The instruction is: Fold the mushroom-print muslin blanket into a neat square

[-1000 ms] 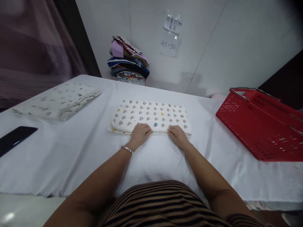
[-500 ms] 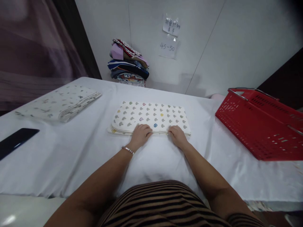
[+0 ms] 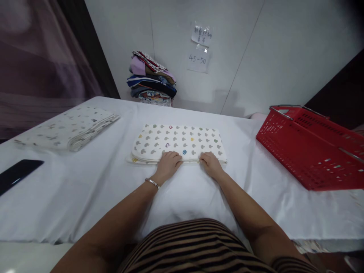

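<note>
Clock positions are taken from the middle of the mushroom-print cloth (image 3: 179,138), with twelve pointing away from the wearer. The cloth lies flat in the middle of the white-covered bench (image 3: 113,185), folded into a long rectangle of several layers, its near long edge toward the wearer.

The left hand (image 3: 168,165) is at seven o'clock and the right hand (image 3: 209,163) at four, both on that near edge. Each is held narrow, fingers together over the top layer. Whether the thumbs pinch the layers from beneath or only press against the edge cannot be told. A bracelet (image 3: 152,183) is on the left wrist.

Step in hand, as judged: aligning or taking hold of the near edge of a part-made fold. Defect noted: at the eight o'clock corner a lower layer shows beyond the rounded upper one; at the four o'clock corner the layers lie nearly even. The next move would call for both hands to act together on all layers, and for that corner to be squared.

Surroundings: a second folded cloth (image 3: 61,131) at nine o'clock; a dark phone (image 3: 19,174) between eight and nine; a red basket (image 3: 307,148) at three; a stack of textiles (image 3: 152,83) at eleven, beyond the bench.
</note>
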`<state>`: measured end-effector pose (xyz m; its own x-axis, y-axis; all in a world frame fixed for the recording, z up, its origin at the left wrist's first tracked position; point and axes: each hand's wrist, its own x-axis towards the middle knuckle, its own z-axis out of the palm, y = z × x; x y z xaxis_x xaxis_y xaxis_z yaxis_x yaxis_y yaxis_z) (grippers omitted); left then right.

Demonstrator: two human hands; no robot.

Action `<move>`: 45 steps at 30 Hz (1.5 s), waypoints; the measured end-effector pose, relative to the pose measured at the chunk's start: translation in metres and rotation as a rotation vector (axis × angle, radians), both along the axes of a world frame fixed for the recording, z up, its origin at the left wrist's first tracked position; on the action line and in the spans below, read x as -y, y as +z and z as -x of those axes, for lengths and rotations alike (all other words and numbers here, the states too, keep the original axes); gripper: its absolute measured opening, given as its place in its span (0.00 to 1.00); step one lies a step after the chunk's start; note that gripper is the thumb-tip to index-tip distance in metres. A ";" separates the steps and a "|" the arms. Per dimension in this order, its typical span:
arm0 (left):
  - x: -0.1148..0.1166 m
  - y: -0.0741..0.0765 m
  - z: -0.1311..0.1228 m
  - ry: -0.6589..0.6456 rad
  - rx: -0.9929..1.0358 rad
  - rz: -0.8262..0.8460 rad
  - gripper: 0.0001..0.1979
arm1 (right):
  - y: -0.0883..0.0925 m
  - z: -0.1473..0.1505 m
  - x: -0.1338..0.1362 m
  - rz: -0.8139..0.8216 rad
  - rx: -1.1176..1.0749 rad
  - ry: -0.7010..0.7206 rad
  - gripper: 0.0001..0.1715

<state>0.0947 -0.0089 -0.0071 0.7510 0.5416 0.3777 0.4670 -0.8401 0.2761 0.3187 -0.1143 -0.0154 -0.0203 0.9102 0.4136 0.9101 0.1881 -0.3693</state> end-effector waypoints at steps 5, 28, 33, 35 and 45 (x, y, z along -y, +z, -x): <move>0.000 0.001 -0.009 -0.039 -0.010 0.011 0.08 | 0.002 0.001 0.000 -0.005 0.000 -0.018 0.11; -0.004 -0.007 -0.017 -0.086 0.008 -0.023 0.12 | 0.001 -0.064 0.055 -0.108 0.072 -0.166 0.13; -0.004 -0.007 -0.017 -0.076 0.004 -0.009 0.12 | 0.004 -0.057 0.045 -0.090 0.118 -0.134 0.13; -0.004 -0.007 -0.017 -0.073 0.004 -0.007 0.12 | 0.004 -0.057 0.041 -0.070 0.141 -0.133 0.12; -0.004 -0.006 -0.017 -0.066 -0.005 0.003 0.11 | 0.009 -0.058 0.036 -0.030 0.235 -0.110 0.12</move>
